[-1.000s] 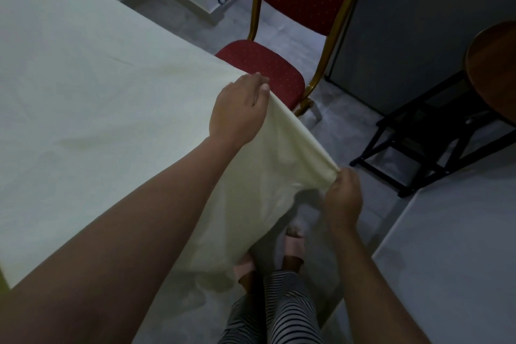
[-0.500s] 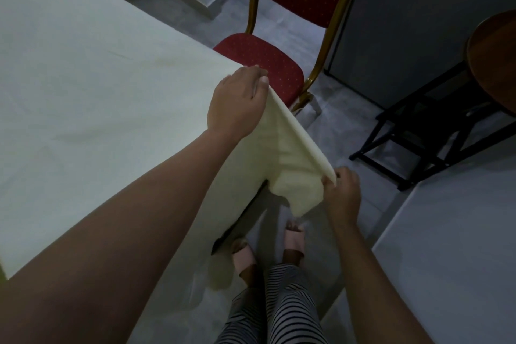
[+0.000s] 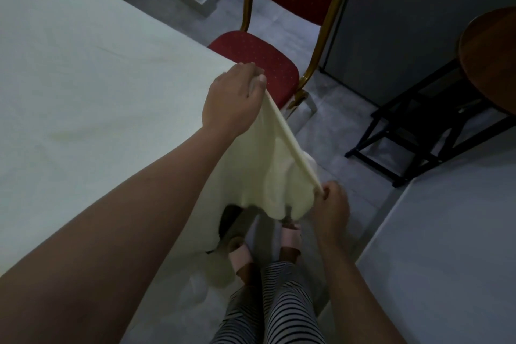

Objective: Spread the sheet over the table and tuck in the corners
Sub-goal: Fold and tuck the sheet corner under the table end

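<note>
Sheet [image 3: 92, 98] fills the left and upper left of my view, pale cream, lying flat over the table with a few shallow creases and a faint yellowish mark near the left middle. I cannot see the table itself anywhere; the cloth hides it. At the corner near the centre of the frame the cloth leaves the flat surface and is held up in the air.

My left hand [image 3: 233, 99] sits at that corner, just left of centre, knuckles up, fingers curled down and closed over the edge of the fabric. My right hand [image 3: 331, 205] is lower and to the right, in the lower centre right, with thumb and fingers pinched shut on the far tip of the same cloth. Between the two hands the hem runs as a straight taut line sloping down to the right, and the loose fabric below it sags in soft folds, hanging clear above the floor [image 3: 329, 131].

Under the hanging cloth, at the bottom centre, I see two feet in pale pink slippers [image 3: 290, 234] and striped trousers [image 3: 268, 307]. A red chair [image 3: 259, 61] with a gold frame stands in the upper centre, its seat just behind the left hand. At the right edge is a dark round wooden table [image 3: 485, 56] on a black frame. A grey surface takes up the lower right corner.
</note>
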Tool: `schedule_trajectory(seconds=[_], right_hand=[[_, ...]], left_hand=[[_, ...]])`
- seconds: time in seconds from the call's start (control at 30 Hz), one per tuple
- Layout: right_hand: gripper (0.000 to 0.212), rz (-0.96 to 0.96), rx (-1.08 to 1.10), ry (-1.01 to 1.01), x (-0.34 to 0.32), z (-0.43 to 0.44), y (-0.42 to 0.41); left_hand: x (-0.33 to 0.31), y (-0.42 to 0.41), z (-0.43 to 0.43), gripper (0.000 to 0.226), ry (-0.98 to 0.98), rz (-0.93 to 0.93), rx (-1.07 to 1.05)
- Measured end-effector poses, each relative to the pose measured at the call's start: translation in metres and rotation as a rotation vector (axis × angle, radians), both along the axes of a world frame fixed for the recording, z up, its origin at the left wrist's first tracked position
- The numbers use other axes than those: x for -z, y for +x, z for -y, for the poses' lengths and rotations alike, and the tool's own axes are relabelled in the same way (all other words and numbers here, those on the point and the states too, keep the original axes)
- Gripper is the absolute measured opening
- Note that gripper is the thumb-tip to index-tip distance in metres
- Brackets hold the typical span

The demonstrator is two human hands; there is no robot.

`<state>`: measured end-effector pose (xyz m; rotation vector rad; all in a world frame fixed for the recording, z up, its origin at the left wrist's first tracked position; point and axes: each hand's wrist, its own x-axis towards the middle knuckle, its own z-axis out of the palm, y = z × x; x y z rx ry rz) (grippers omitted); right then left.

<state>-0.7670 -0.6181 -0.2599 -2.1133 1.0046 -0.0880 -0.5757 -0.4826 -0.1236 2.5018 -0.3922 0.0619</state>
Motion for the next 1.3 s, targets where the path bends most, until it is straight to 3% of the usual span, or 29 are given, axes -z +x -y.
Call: schedule_trajectory(seconds=[0.07, 0.2, 0.43, 0.57, 0.67, 0.8, 0.97, 1.1, 1.3], right_hand=[[0.007, -0.029, -0.064, 0.103, 0.012, -0.012, 0.004], [0.015, -0.062, 0.007, 0.291, 0.014, -0.031, 0.016], [0.031, -0.155, -0.06, 0.338, 0.011, -0.031, 0.02], [0.007, -0.173, -0.071, 0.28, 0.0, -0.009, 0.009], [0.023, -0.133, -0.096, 0.286, -0.02, 0.014, -0.003], [0.017, -0.018, -0.206, 0.482, -0.056, 0.036, 0.005], [0.024, -0.004, -0.228, 0.271, -0.049, 0.043, 0.022], [0.019, -0.098, -0.332, 0.207, -0.013, 0.044, 0.011], [0.014, -0.062, -0.263, 0.171, 0.013, 0.037, 0.005]], left_hand=[[0.001, 0.0, 0.0, 0.034, 0.006, 0.01, 0.014], [0.001, 0.0, 0.0, 0.036, 0.008, 0.012, 0.007], [-0.001, -0.001, 0.0, 0.036, 0.011, 0.015, 0.013], [-0.001, -0.001, 0.0, 0.035, 0.009, 0.025, 0.014], [-0.002, -0.001, 0.0, 0.034, 0.003, 0.019, 0.004], [-0.002, -0.001, 0.0, 0.034, -0.006, 0.017, -0.012], [-0.001, -0.001, 0.0, 0.036, -0.006, 0.007, -0.008], [-0.001, -0.001, 0.0, 0.037, -0.018, 0.006, -0.006], [-0.001, -0.001, 0.001, 0.037, -0.013, 0.008, 0.006]])
